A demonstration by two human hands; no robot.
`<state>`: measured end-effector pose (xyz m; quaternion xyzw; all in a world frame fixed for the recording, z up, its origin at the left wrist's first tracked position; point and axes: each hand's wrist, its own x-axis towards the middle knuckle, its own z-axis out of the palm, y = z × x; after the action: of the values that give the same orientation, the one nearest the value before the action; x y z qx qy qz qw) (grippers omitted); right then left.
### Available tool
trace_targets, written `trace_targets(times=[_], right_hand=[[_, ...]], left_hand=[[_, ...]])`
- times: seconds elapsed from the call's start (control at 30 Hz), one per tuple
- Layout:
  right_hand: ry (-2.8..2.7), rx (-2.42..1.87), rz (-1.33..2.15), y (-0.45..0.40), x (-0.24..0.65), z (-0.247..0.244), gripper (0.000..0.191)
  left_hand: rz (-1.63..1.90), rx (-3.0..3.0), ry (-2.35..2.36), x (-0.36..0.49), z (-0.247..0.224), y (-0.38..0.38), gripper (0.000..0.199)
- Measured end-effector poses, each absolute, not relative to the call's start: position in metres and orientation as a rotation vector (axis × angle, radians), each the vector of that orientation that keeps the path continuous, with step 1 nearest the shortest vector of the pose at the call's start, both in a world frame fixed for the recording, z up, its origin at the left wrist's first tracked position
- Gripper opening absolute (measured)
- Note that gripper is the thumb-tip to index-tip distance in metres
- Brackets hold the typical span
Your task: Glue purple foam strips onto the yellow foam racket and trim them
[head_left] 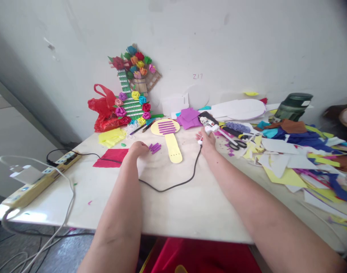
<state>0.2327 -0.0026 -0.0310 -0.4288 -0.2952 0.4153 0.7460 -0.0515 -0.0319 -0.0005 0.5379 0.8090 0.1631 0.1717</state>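
Observation:
My right hand (pixel 208 140) is closed around a white hot glue gun (pixel 209 129), from whose back a long white glue stick (pixel 228 137) sticks out to the right. Just left of a small pile of purple strips (pixel 154 148) is my left hand (pixel 139 148), back towards me; its fingers are mostly hidden, so I cannot make out a grip. Between my hands lies a yellow paddle-shaped cutout (pixel 173 146). Several purple strips (pixel 166 126) lie in rows across its round head, and small dark dots mark the handle end.
The glue gun's black cord (pixel 167 189) crosses the table to a power strip (pixel 45 178) at left. Red paper (pixel 110 157) lies beside my left wrist. Behind stand a green paper-flower stand (pixel 130 102) and red bag (pixel 105 110). Scissors (pixel 237 145) and paper scraps (pixel 287 155) cover the right.

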Motion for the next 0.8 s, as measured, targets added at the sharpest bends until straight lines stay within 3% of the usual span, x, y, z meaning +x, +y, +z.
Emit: trace_targets(times=[0.8], right_hand=[[-0.959, -1.004, 1.077, -0.021, 0.218, -0.029, 0.029]], left_hand=[[0.776, 1.677, 2.313, -0.057, -0.009, -0.037, 0.029]])
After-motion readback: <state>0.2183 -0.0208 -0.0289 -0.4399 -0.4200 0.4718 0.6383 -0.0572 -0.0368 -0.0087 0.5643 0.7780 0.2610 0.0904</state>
